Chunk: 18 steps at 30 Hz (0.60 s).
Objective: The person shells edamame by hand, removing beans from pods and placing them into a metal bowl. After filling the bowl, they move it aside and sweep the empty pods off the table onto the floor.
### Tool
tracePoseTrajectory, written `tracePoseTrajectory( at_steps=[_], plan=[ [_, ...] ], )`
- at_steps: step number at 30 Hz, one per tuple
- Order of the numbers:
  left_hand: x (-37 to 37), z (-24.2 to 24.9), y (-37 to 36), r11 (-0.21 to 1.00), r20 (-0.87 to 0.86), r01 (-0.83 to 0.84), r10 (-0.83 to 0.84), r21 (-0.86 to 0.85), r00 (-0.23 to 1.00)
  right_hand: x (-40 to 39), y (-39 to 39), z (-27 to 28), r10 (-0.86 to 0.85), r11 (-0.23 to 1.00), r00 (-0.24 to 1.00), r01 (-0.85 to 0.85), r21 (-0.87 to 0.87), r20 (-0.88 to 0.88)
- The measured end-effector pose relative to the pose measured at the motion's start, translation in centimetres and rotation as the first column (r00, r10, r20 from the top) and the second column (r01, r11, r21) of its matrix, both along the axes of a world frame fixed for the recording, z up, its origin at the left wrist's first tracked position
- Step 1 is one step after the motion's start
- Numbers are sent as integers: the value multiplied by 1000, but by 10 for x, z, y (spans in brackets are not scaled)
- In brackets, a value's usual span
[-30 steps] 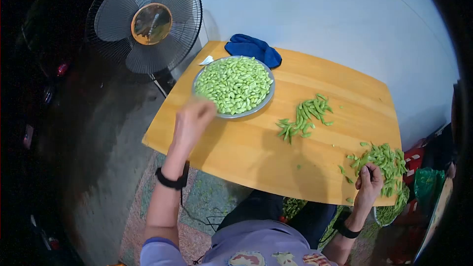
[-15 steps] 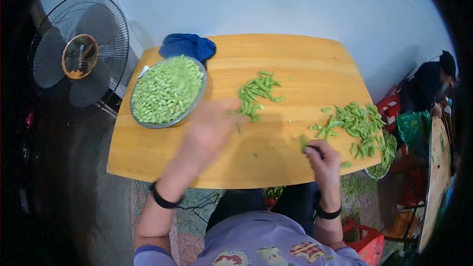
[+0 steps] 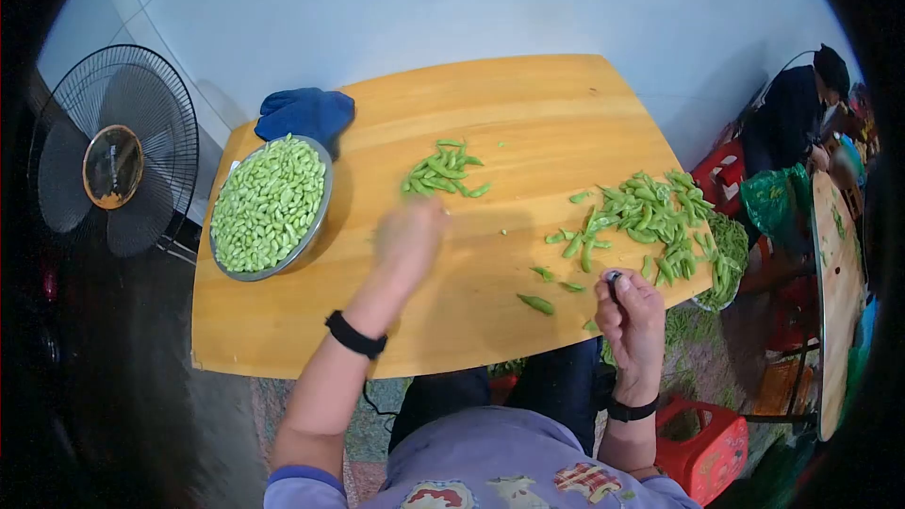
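My left hand (image 3: 410,240), blurred by motion, hovers over the table just below a small group of green bean pods (image 3: 443,168); its fingers are too smeared to read. On the right, my right hand (image 3: 636,311) is closed near the table's front edge. A small dark piece with a pale tip (image 3: 614,281) shows at its thumb and fingertips, too small to name. Above that hand lies a larger heap of pods (image 3: 650,217). A single pod (image 3: 536,303) rests to its left. Shelled green beans fill a metal bowl (image 3: 325,198) at the left.
A blue cloth (image 3: 306,116) lies behind the bowl on the wooden table (image 3: 528,94). A black fan (image 3: 118,151) stands left. Below the right edge are a container of pods (image 3: 731,259) and a red stool (image 3: 707,448). Another person (image 3: 801,104) sits far right.
The green pod at my right hand is no longer there, and a pod now lies on the table to its left. My left hand has moved relative to the bowl. The view has shifted.
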State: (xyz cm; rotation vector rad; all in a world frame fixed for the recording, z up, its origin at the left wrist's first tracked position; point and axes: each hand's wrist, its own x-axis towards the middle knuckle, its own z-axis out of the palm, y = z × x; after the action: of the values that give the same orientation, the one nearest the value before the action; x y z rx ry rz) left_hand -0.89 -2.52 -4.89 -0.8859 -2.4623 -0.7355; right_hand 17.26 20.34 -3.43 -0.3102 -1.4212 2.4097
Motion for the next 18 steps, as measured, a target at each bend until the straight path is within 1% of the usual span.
tracePoseTrajectory(
  at_steps=[1,2,3,4,5,7,8,9,10,11,12,13,14,15,16,17,18],
  plan=[
    [-14,1,-5,974,74,-160,173,-158,982,3,-4,3,-7,1000,1000,7,-4,7],
    [-20,-1,-6,975,78,-154,168,-159,983,5,-11,9,75,996,997,-74,-46,33],
    [-25,-3,-7,967,140,-183,209,-179,968,6,-17,11,160,984,986,-154,-90,54],
    [-28,-4,-8,956,198,-212,252,-202,947,7,-21,11,221,972,973,-215,-91,59],
    [-30,-5,-10,956,199,-208,249,-206,948,6,-24,8,218,973,974,-212,-95,60],
    [-30,-7,-10,966,231,-203,237,-161,944,3,-29,0,330,943,944,-328,-56,19],
    [-29,-6,-10,967,233,-196,230,-163,945,2,-31,2,332,942,943,-333,38,31],
    [-24,-5,-11,971,203,-201,224,-132,953,1,-32,2,328,944,944,-329,34,33],
    [-21,-4,-14,974,175,-205,220,-101,960,-1,-33,2,363,929,932,-362,78,2],
    [-21,-5,-15,974,177,-200,216,-106,960,-3,-34,3,398,912,917,-392,122,-28],
    [-22,-7,-16,984,130,-143,156,-108,979,-4,-35,5,393,914,919,-387,117,-25],
    [-21,-8,-16,990,84,-85,94,-110,992,-3,-35,10,433,891,900,-435,132,49],
    [-19,-6,-16,991,91,-76,86,-110,992,-3,-36,12,466,865,876,-481,144,125],
    [-18,-1,-18,998,210,-68,70,-16,975,-4,-36,13,457,869,880,-473,143,130],
    [-14,7,-18,995,324,-70,42,77,945,-5,-38,14,458,860,881,-473,193,118],
    [-5,18,-15,995,329,-58,30,77,944,-6,-40,14,459,849,882,-471,242,107],
    [10,29,-11,961,579,-39,-131,272,805,-7,-40,14,446,855,888,-460,241,114]
  ],
)
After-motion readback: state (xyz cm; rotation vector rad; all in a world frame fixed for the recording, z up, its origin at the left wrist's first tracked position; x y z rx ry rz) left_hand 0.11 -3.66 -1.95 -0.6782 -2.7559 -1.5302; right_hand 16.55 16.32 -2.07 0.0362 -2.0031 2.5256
